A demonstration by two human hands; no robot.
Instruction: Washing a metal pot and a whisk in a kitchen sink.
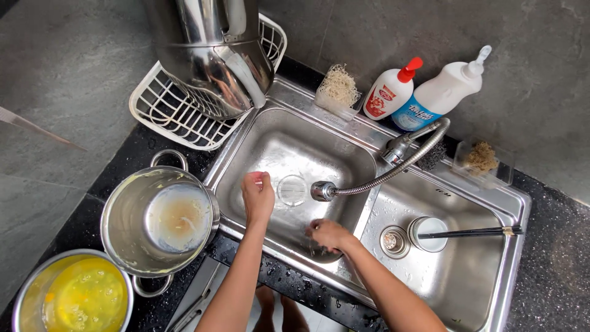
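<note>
Black speckled tabletop point(547, 270), wet near the front edge, carries a double steel sink point(510, 203) set into it. On its left part: white wire dish rack point(166, 117) at the far side, a steel two-handled pot point(138, 215) with pale residue nearer, and a steel bowl point(24, 295) of yellow liquid at the near left corner. Along the sink's far ledge: pale scrubber point(337, 87), two white bottles point(393, 91) point(439, 93), clear tray point(485, 163).
</note>
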